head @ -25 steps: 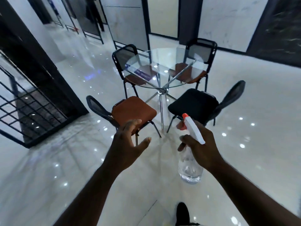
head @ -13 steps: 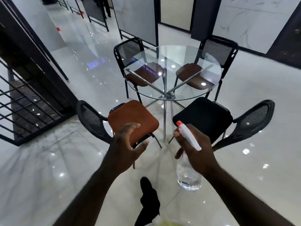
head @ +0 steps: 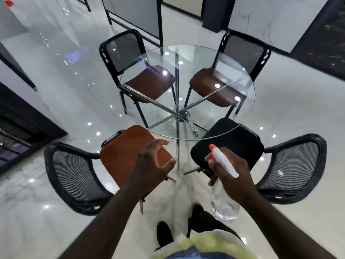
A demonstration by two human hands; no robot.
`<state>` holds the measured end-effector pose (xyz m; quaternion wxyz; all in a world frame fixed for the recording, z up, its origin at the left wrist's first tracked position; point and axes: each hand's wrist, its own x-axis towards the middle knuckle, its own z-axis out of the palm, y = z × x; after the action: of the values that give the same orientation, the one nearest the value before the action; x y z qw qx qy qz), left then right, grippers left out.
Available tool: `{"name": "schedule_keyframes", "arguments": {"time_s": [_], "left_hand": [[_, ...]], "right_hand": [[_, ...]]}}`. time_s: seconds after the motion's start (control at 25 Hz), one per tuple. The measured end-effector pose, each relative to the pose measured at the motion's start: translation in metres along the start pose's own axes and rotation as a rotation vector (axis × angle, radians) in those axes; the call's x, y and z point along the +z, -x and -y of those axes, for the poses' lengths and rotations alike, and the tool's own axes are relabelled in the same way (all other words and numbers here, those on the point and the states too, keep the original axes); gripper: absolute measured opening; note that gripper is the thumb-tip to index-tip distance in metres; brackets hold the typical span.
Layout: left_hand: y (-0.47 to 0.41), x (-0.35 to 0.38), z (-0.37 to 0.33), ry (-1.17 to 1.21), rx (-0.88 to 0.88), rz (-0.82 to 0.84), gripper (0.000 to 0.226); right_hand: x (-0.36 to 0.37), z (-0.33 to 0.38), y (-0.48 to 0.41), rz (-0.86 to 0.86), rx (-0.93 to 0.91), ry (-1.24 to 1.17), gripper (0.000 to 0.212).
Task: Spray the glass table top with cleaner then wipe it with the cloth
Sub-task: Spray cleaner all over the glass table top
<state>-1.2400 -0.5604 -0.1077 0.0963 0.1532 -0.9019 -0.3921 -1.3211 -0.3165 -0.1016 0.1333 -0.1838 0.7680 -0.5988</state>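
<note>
The round glass table top [head: 220, 58] stands on crossed chrome legs straight ahead of me. My right hand [head: 234, 173] grips a clear spray bottle [head: 225, 206] with a white and orange trigger head, held below the table's near edge with the nozzle pointing up towards the glass. My left hand [head: 151, 164] hovers empty over the orange chair seat, fingers loosely spread. No cloth is in sight.
Several chairs ring the table: an orange-seated chair [head: 119, 156] at near left, a black-seated chair [head: 240, 141] at near right, two brown-seated chairs [head: 149, 85] on the far side. A glossy white tiled floor [head: 56, 90] surrounds them; dark panels line the left.
I have walked closer, so the table and chairs now loom larger and sit right in front of my hands. Both hands keep their poses, the right still holding the bottle.
</note>
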Motion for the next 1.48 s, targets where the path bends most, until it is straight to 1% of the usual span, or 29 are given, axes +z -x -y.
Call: {"name": "schedule_keyframes", "arguments": {"time_s": [0.08,0.16,0.28,0.44,0.56,0.64,0.76,0.88,1.0,1.2,1.28,1.32,1.4,1.48], "left_hand": [[-0.040,0.015,0.010,-0.017,-0.023,0.034,0.051],[-0.075,0.034,0.023,-0.053,-0.075,0.052,0.052],[-0.112,0.061,0.034,-0.082,-0.220,0.086,0.058],[-0.165,0.093,0.053,-0.165,-0.339,0.177,0.068],[-0.183,0.107,0.076,-0.242,-0.448,0.265,0.079],[-0.188,0.114,0.090,-0.300,-0.508,0.363,0.086],[-0.198,0.121,0.111,-0.458,-0.473,0.550,0.094],[-0.196,0.128,0.123,-0.577,-0.426,0.663,0.097],[-0.189,0.131,0.127,-0.616,-0.417,0.674,0.100],[-0.191,0.126,0.127,-0.639,-0.414,0.697,0.098],[-0.194,0.124,0.126,-0.625,-0.424,0.708,0.098],[-0.195,0.124,0.126,-0.621,-0.429,0.715,0.098],[-0.196,0.124,0.126,-0.618,-0.438,0.725,0.098],[-0.196,0.124,0.126,-0.611,-0.445,0.729,0.098]], "right_hand": [[-0.001,-0.024,-0.041,-0.019,0.066,-0.002,0.016],[0.001,-0.048,-0.082,0.014,0.121,0.010,0.020],[-0.002,-0.081,-0.136,0.101,0.099,0.097,0.013],[-0.009,-0.122,-0.210,0.209,0.169,0.160,0.011],[-0.004,-0.135,-0.233,0.298,0.234,0.203,0.010],[-0.001,-0.140,-0.242,0.324,0.253,0.238,0.010],[0.005,-0.153,-0.253,0.331,0.315,0.254,0.011],[0.013,-0.163,-0.256,0.371,0.353,0.281,0.006],[0.019,-0.166,-0.260,0.383,0.353,0.324,0.008],[0.024,-0.168,-0.270,0.391,0.374,0.330,0.009],[0.024,-0.165,-0.274,0.381,0.387,0.321,0.004],[0.024,-0.164,-0.276,0.372,0.395,0.307,0.006],[0.023,-0.161,-0.278,0.367,0.395,0.279,0.015],[0.024,-0.160,-0.280,0.377,0.389,0.265,0.014]]}}
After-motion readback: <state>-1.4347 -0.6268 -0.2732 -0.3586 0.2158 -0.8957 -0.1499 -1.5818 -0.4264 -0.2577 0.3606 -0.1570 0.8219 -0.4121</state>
